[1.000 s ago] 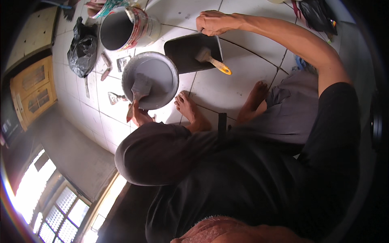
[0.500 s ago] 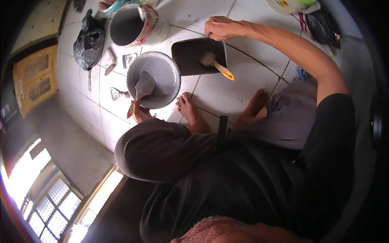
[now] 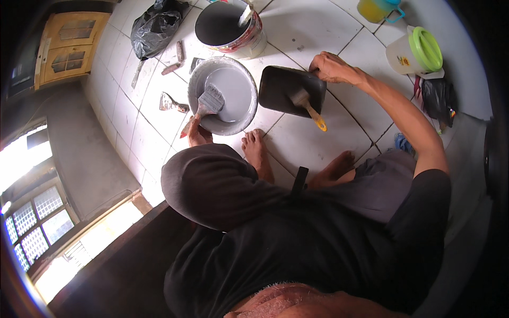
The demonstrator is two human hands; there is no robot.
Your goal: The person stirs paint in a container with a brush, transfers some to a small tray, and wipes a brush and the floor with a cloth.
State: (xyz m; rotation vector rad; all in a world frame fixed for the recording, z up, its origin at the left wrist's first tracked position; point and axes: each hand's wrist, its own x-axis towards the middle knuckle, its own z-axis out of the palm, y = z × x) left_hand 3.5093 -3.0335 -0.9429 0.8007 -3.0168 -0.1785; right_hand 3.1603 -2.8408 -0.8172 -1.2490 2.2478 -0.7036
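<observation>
My left hand [image 3: 199,133] is closed at the near rim of a grey bowl [image 3: 251,79] of grey paint. A wide paintbrush [image 3: 212,99] with paint-coated bristles leans over that rim. Its reddish handle passes under my left fingers, which are partly hidden. To the right, a dark rectangular paint tray [image 3: 275,85] lies tilted on the floor, and my right hand [image 3: 331,68] grips its far right corner. A second paintbrush [image 3: 313,112] with a yellow handle rests in the tray, its handle sticking out over the near edge.
Behind the bowl stands a paint bucket [image 3: 249,45], with a black plastic bag [image 3: 156,29] to its left. A scraper [image 3: 170,103] lies left of the bowl. At right are a green-lidded container [image 3: 408,53] and a blue-handled jug [image 3: 375,9]. My bare feet [image 3: 257,151] rest on white tiles.
The view has turned, so the bowl, tray and bucket appear farther right. More of the jug and lidded container shows. Both hands keep their holds.
</observation>
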